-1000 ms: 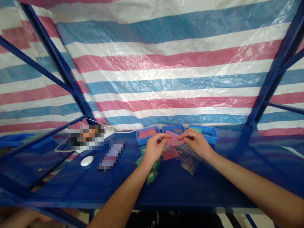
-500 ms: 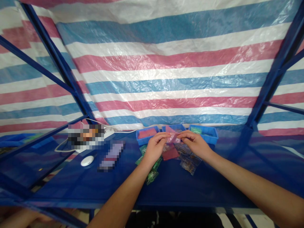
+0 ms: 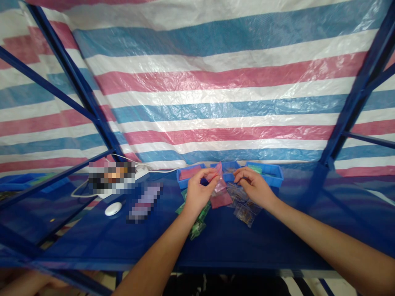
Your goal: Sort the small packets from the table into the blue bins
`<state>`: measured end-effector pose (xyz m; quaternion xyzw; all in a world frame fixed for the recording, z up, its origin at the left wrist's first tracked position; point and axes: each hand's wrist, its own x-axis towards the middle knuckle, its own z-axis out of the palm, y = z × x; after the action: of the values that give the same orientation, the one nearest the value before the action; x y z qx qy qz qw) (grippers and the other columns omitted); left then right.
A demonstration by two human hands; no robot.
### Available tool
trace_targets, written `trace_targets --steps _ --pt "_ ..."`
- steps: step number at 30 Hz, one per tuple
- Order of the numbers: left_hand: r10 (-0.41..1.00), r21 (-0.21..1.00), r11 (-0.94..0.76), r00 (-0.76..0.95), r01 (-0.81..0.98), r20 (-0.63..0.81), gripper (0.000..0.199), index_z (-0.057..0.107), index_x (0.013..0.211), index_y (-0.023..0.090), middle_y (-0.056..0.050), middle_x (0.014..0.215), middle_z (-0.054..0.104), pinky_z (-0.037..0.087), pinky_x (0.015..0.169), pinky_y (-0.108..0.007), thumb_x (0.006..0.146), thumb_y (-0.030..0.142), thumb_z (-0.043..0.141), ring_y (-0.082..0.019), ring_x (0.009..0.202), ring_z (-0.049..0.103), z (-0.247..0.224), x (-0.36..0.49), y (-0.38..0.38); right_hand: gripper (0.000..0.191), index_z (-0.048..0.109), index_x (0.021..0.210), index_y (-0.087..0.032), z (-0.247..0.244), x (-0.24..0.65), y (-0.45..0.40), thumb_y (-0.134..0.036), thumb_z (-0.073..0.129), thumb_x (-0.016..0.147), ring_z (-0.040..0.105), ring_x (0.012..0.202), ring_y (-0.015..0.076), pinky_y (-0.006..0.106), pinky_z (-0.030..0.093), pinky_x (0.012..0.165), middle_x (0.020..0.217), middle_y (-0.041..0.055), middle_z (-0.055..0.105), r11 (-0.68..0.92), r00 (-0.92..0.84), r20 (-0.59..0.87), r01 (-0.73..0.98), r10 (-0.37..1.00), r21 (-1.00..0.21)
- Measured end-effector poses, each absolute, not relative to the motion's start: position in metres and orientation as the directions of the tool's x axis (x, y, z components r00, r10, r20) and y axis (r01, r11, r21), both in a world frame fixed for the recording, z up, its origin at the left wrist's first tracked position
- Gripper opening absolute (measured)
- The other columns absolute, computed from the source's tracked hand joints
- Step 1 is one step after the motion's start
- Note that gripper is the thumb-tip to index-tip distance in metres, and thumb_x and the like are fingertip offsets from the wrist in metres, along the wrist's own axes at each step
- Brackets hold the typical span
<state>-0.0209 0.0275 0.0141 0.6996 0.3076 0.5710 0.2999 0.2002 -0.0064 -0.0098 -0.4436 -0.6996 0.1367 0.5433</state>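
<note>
My left hand [image 3: 199, 190] pinches a small pink plastic bag [image 3: 220, 184] between thumb and fingers, in front of the middle blue bin [image 3: 228, 177]. To its right, my right hand [image 3: 256, 187] is apart from the bag, its fingers curled together; anything in them is too small to make out. Another pink bag [image 3: 221, 201] lies flat on the table below the held one. Under my right hand are several clear bags [image 3: 246, 215] with small brownish parts. Green bags [image 3: 197, 228] lie beside my left wrist, partly covered by it.
A left blue bin [image 3: 182, 183] holds pink bags, and a right blue bin [image 3: 274, 176] has something green inside. Further left are a white oval object [image 3: 113, 209], a blurred purple item [image 3: 145, 203] and a power strip with cables [image 3: 140, 174]. Blue frame posts [image 3: 345, 111] flank the table.
My right hand has let go of the pink bag and is now apart from it. My left hand has turned and still holds the bag, which now hangs more upright.
</note>
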Motion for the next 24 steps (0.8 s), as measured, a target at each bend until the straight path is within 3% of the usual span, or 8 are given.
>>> trace_targets --steps 4,8,15,18,24 --pt "0.788 0.799 -0.601 0.185 0.021 0.587 0.048 0.062 0.128 0.022 -0.005 0.100 0.074 0.052 0.089 -0.032 0.082 0.029 0.077 -0.020 0.093 0.069 0.013 -0.019 0.026 0.020 0.071 0.087 -0.026 -0.009 0.202 -0.006 -0.017 0.053 0.087 0.063 0.106 0.0249 0.041 0.051 0.093 0.107 0.0053 0.069 0.561 0.003 0.639 0.476 0.769 -0.677" --pt "0.805 0.822 -0.569 0.198 -0.006 0.559 0.049 0.061 0.127 0.021 -0.005 0.099 0.074 0.053 0.081 -0.029 0.081 0.030 0.078 -0.019 0.087 0.070 0.015 -0.018 0.023 0.019 0.072 0.094 -0.027 -0.005 0.197 -0.011 -0.021 0.055 0.089 0.064 0.103 0.0255 0.039 0.053 0.085 0.106 0.0060 0.069 0.560 0.002 0.637 0.476 0.771 -0.678" --pt "0.792 0.848 -0.530 0.358 0.001 0.494 0.056 0.060 0.134 0.022 -0.007 0.101 0.078 0.057 0.087 -0.035 0.082 0.033 0.078 -0.023 0.092 0.073 0.015 -0.020 0.018 0.023 0.071 0.111 -0.030 0.003 0.185 -0.021 -0.039 0.069 0.089 0.068 0.098 0.0268 0.042 0.057 0.087 0.115 0.0061 0.071 0.542 -0.003 0.567 0.300 0.824 -0.785" --pt "0.776 0.848 -0.528 0.427 0.039 0.463 0.054 0.063 0.134 0.022 -0.008 0.105 0.078 0.057 0.088 -0.035 0.084 0.035 0.077 -0.024 0.095 0.073 0.015 -0.020 0.016 0.024 0.074 0.108 -0.030 0.006 0.184 -0.025 -0.042 0.073 0.088 0.069 0.099 0.0276 0.043 0.056 0.089 0.112 0.0056 0.074 0.538 -0.076 0.539 0.265 0.839 -0.800" --pt "0.791 0.847 -0.530 0.378 0.032 0.481 0.057 0.062 0.135 0.021 -0.007 0.096 0.077 0.056 0.081 -0.032 0.083 0.036 0.079 -0.022 0.087 0.072 0.014 -0.018 0.018 0.025 0.076 0.101 -0.027 0.004 0.189 -0.020 -0.047 0.074 0.085 0.069 0.085 0.0256 0.041 0.056 0.080 0.095 0.0043 0.077 0.455 -0.093 0.446 0.186 0.890 -0.871"
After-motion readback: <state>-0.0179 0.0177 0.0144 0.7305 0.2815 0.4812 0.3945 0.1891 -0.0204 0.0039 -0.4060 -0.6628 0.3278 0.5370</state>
